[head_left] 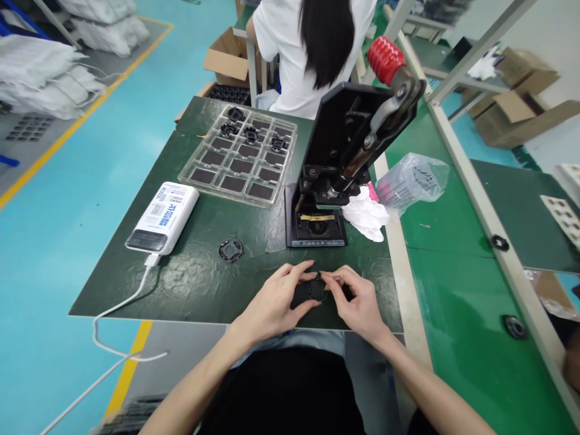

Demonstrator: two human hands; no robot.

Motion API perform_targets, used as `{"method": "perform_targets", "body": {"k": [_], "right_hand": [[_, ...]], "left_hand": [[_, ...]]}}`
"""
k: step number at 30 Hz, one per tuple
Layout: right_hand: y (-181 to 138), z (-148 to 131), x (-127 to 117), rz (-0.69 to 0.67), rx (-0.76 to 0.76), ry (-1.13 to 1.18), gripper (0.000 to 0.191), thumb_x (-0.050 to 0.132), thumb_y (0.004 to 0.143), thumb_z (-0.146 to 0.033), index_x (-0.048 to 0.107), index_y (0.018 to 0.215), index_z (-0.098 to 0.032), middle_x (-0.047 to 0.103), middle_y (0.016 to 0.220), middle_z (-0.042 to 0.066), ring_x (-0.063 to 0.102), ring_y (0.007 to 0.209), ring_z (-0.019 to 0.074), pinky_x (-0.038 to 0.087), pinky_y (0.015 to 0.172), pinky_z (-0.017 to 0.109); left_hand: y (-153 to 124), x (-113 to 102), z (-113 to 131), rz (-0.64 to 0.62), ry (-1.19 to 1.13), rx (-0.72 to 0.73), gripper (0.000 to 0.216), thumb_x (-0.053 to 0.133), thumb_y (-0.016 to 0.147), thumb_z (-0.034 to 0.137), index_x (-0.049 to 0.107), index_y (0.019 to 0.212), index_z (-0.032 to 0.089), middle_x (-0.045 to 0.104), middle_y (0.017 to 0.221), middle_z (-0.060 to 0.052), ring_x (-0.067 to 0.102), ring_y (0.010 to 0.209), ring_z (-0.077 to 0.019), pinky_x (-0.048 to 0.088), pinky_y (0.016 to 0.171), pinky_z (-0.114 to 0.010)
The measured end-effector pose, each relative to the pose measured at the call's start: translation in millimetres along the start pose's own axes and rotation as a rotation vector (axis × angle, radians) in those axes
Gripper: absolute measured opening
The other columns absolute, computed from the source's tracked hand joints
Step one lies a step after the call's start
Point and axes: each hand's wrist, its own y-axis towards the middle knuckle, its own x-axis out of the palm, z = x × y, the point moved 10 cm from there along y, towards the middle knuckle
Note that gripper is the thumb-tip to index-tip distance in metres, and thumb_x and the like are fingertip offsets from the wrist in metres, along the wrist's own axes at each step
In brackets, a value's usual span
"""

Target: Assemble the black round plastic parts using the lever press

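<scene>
My left hand (275, 302) and my right hand (357, 300) meet near the front edge of the dark green mat (190, 278). Between them they grip a small round black part (315, 289). The left fingers curl round its left side. The right thumb and forefinger pinch a thin silvery pin (333, 277) at the part's top edge. A second black ring part (231, 249) lies loose on the mat to the left. Just beyond the hands stands a black hand press (344, 151) with a red-capped lever (385, 58).
A clear tray (240, 154) holds several black parts at its far end. A white power bank (164, 216) with a cable lies at left. White cloth (365, 214) and a plastic bag (412, 179) sit right of the press. A person in white (290, 48) sits beyond the table.
</scene>
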Motion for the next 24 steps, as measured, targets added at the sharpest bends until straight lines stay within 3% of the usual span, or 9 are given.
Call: {"method": "perform_targets", "body": {"k": [24], "right_hand": [[-0.3,-8.8,0.8,-0.008,-0.069,-0.074,0.015,0.057,0.099,-0.02,0.068,0.089,-0.021,0.064,0.074,0.002,0.059,0.066,0.0144,0.048,0.06,0.028]], "left_hand": [[-0.4,0.7,-2.0,-0.003,-0.017,-0.009,0.073,0.074,0.092,0.024,0.03,0.15,0.025,0.072,0.127,-0.008,0.064,0.119,-0.0261,0.057,0.097,-0.043]]}}
